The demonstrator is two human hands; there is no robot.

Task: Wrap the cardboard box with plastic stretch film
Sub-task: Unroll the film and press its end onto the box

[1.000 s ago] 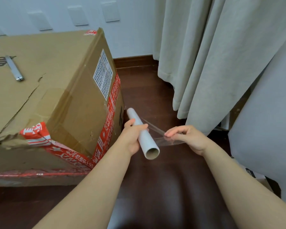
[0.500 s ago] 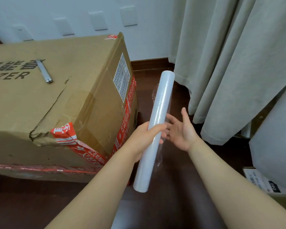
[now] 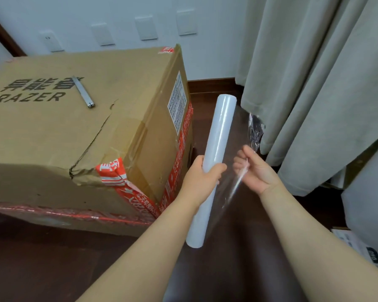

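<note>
The roll [image 3: 218, 149] sits clamped in the left hand [image 3: 202, 176], right hand [image 3: 256, 171] pinches the loose film [image 3: 234, 188], and an uneven tug could bunch it

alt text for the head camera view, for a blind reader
A person's left hand grips a roll of stretch film nearly upright beside a torn cardboard box; the right hand pinches a clear sheet of film drawn from it. Curtains hang on the right.
</note>
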